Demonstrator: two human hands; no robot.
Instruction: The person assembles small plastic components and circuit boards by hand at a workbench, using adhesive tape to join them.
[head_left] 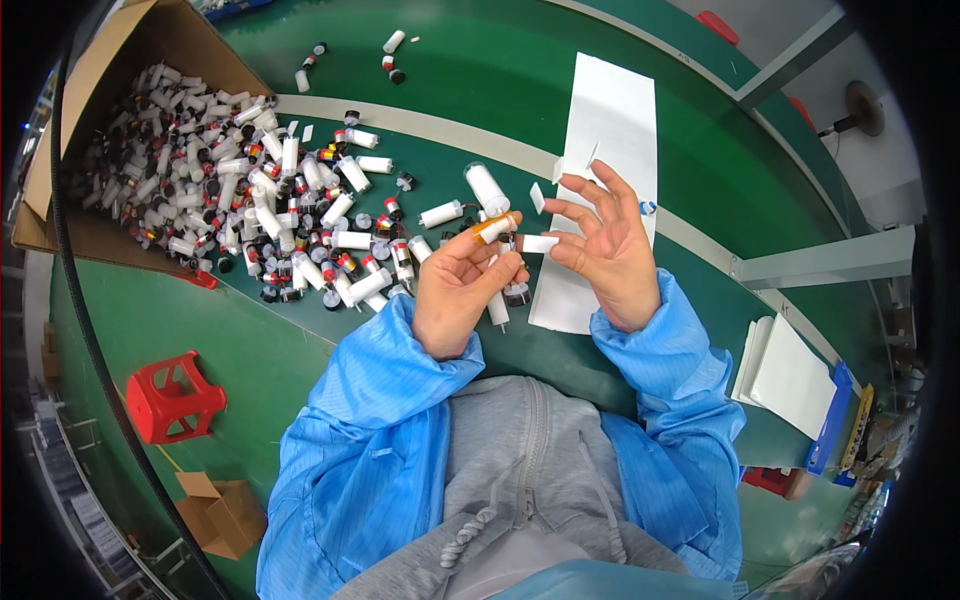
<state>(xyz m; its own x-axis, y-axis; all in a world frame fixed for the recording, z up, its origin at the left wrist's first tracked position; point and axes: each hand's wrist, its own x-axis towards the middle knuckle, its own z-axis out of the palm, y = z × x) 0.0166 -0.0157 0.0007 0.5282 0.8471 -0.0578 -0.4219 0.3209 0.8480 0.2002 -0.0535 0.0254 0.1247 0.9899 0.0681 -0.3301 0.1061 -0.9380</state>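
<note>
My left hand (pixel 452 292) is closed around a small white cylinder wrapped in amber tape (pixel 494 228), pinched between thumb and fingers. Close beside it, my right hand (pixel 612 250) grips a small white rectangular piece (pixel 540 243) by its edge, between thumb and a finger. A second white piece (pixel 538 198) sits at another fingertip of that hand, seemingly stuck to it. Beneath the right hand lies a long white sheet (pixel 612 110). Right behind the hands rests a larger white cylinder (pixel 486 187), and another white cylinder (pixel 440 214) lies to its left.
A tilted cardboard box (pixel 195 45) spills a heap of white cylinders with black and red parts (pixel 290 220) over the green table (pixel 480 75). Stacked white sheets (pixel 785 375) lie at the right. A red stool (pixel 176 396) and a small open carton (pixel 222 515) stand on the floor at left.
</note>
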